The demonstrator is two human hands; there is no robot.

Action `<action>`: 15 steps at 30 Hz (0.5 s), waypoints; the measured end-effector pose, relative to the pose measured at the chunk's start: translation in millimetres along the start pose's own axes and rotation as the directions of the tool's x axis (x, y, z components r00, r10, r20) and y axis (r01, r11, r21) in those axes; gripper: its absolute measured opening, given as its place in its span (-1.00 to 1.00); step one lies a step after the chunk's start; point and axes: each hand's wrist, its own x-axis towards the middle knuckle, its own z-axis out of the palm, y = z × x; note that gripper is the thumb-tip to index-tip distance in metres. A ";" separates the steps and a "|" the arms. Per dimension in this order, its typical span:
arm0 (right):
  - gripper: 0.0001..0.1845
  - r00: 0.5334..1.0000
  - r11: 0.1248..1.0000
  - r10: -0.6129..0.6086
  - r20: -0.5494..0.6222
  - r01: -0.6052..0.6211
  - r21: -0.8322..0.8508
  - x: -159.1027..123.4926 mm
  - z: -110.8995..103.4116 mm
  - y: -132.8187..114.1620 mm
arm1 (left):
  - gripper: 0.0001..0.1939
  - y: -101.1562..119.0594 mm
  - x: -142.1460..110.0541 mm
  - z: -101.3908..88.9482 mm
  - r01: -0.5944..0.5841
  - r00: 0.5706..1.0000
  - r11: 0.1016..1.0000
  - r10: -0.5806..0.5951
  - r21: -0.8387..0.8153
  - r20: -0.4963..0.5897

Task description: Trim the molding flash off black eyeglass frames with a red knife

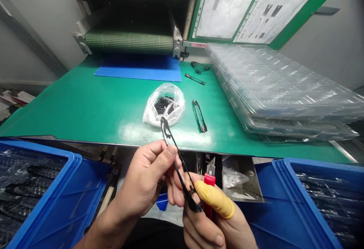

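My left hand (pixel 145 177) pinches a slim black plastic moulded part (pixel 176 152) between thumb and fingers. The part's lower end reaches my right hand (pixel 207 220), which grips a red utility knife (pixel 209 179) with its blade pointing up. A yellow finger cot (pixel 214 199) covers one digit of that hand and lies against the part. Beyond my hands, a clear plastic bag of small black pieces (pixel 163 105) rests on the green mat (pixel 85 101). A similar black part (pixel 199 116) lies to its right.
Two more black parts (pixel 195 79) lie near a blue mat (pixel 139 72). Stacked clear trays (pixel 281 89) fill the right of the bench. Blue crates of black parts stand at lower left (pixel 36 188) and lower right (pixel 321 199). A green conveyor belt (pixel 129 41) runs behind.
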 end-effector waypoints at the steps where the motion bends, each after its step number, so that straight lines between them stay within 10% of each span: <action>1: -0.80 1.000 1.000 -0.004 0.005 0.004 0.002 -0.1 0.5 -0.4 | -0.72 0.3 0.2 1.5 0.005 1.000 1.000 -0.005 0.002 -0.013; 15: -0.80 0.999 0.999 0.022 0.039 -0.021 -0.027 0.3 2.9 -2.8 | -0.77 1.5 -2.9 2.3 -0.028 0.999 0.997 0.026 0.066 0.027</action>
